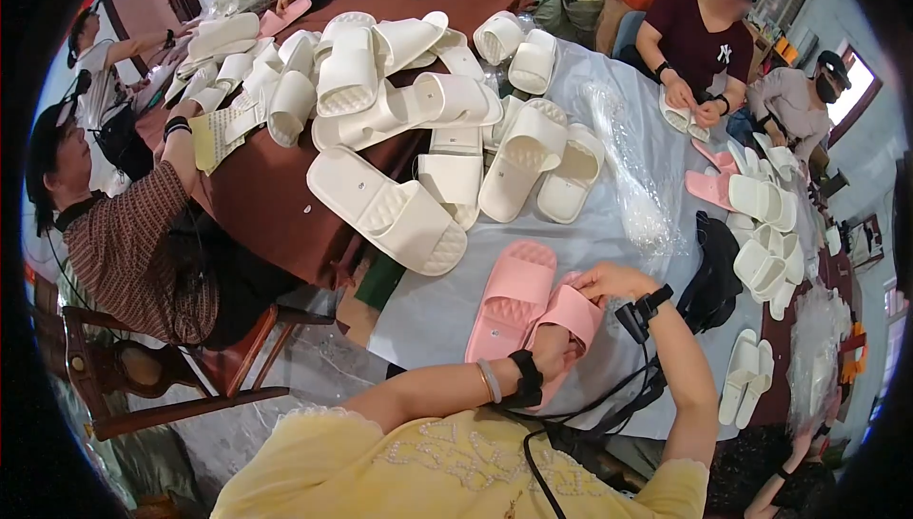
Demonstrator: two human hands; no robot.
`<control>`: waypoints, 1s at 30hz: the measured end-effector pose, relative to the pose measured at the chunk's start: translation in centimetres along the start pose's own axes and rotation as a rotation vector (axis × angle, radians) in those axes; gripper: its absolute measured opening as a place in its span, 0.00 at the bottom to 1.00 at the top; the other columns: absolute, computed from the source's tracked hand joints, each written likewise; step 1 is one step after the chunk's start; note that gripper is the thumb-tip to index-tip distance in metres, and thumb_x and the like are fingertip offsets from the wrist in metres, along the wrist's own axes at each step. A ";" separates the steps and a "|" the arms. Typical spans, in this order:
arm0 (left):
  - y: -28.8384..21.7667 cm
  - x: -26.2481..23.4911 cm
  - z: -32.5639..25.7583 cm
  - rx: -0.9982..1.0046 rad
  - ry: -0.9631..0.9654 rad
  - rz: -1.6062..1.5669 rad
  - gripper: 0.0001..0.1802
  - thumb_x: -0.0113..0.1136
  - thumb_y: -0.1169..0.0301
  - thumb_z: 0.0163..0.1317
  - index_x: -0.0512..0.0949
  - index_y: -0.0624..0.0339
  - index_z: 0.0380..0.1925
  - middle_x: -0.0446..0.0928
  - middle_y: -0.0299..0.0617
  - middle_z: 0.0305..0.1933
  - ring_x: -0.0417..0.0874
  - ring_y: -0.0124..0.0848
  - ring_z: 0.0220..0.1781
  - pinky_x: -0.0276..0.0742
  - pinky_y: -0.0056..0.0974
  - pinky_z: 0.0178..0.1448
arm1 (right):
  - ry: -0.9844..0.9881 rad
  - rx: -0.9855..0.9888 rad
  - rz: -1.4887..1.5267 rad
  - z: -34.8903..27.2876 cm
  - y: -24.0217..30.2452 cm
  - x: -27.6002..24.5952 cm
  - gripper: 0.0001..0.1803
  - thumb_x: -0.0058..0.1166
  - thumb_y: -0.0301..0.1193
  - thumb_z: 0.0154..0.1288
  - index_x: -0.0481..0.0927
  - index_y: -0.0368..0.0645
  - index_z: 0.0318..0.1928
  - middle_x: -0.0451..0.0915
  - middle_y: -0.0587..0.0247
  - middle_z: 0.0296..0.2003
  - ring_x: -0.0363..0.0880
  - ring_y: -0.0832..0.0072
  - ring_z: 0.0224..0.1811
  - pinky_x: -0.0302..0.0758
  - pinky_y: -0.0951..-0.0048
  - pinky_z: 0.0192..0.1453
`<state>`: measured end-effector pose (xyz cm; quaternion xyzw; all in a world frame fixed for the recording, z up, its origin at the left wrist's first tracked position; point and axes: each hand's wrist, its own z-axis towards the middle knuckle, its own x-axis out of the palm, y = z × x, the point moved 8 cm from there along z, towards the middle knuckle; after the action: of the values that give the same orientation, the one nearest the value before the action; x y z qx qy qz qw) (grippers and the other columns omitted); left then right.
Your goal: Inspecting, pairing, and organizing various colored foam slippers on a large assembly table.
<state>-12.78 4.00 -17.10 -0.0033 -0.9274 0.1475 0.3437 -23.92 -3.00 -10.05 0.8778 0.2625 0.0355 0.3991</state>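
Note:
Two pink slippers lie side by side on the grey table cover in front of me. My right hand [613,281] has its fingers curled over the strap and front end of the right-hand pink slipper [573,308]. Bent around that same slipper, my left hand [550,352] reaches to the opening under its strap, and its fingertips are partly hidden. The other pink slipper [518,276] rests flat just to the left, touching or nearly touching the held one. White slippers [395,215] lie beyond them, the nearest a little ahead and to the left.
A heap of white slippers [347,67] covers the far table. Clear plastic bags [628,176] lie right of it, near a black bag [713,272]. More slippers [761,200] line the right side. Co-workers sit around, and a wooden chair [190,367] stands at left. Black cables hang by my arms.

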 end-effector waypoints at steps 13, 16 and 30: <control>-2.4 0.5 -7.1 0.204 0.154 0.368 0.18 0.36 0.57 0.70 0.71 0.59 0.37 0.65 0.31 0.22 0.63 0.21 0.23 0.62 0.25 0.27 | -0.566 -0.306 0.399 -2.9 -0.2 -2.6 0.12 0.48 0.35 0.65 0.73 0.37 0.38 0.78 0.62 0.33 0.78 0.77 0.34 0.76 0.78 0.37; -3.3 -0.9 -9.5 0.190 0.131 0.669 0.20 0.39 0.56 0.69 0.72 0.62 0.38 0.68 0.31 0.24 0.65 0.21 0.24 0.64 0.25 0.28 | -0.624 -0.212 0.675 -3.6 -1.6 -2.2 0.12 0.45 0.34 0.66 0.70 0.36 0.40 0.77 0.61 0.32 0.79 0.72 0.38 0.78 0.72 0.40; -12.1 -7.4 -13.4 0.570 -0.164 0.604 0.11 0.59 0.65 0.60 0.79 0.64 0.31 0.74 0.32 0.22 0.72 0.20 0.23 0.67 0.26 0.27 | -0.714 -0.267 0.446 -2.3 1.4 -2.1 0.11 0.48 0.33 0.65 0.72 0.39 0.43 0.71 0.71 0.26 0.68 0.86 0.24 0.66 0.84 0.27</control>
<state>2.56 -4.73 -8.83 -0.1680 -0.8312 0.4918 0.1975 -25.70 -3.23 -7.15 0.8110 -0.0947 -0.1509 0.5573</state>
